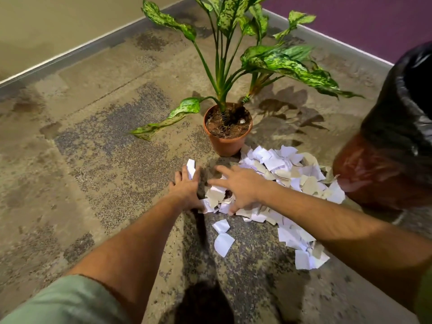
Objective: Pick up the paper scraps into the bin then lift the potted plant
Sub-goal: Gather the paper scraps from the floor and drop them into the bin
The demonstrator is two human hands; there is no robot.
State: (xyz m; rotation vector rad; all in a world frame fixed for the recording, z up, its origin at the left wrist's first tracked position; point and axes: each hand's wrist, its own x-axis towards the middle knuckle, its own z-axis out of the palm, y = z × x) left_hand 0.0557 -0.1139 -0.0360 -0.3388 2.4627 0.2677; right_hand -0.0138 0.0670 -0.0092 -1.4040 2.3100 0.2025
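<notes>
**Between the hands: the near-left end of the scrap heap**

On the carpeted floor [98, 141], the paper scraps [287, 174] lie in a long band that runs from about 11 o'clock, against the foot of the potted plant [228, 127], down to about 5 o'clock, where loose pieces trail off toward the person. Both hands work at the band's left end. The left hand [187, 190] stands on edge at 9 o'clock of the heap, fingers straight and together, palm facing right, with one white scrap [191, 168] standing up against its fingertips. The right hand [240, 185] lies over the scraps from 3 o'clock, fingers spread and lightly bent, pressing down on the paper rather than closed round it. A small clump sits in the gap between the two palms.

The bin [397, 136], lined with a black bag, stands at 3 o'clock of the heap, just beside its far right edge, so the right hand is the nearer one to it. The coming move probably calls for the palms to close toward each other along the 9-to-3 line, then carry the clump rightward over the bulk of the heap to the bin's mouth. Most of the scraps are on the floor, so the pot's turn is a good way off.
</notes>
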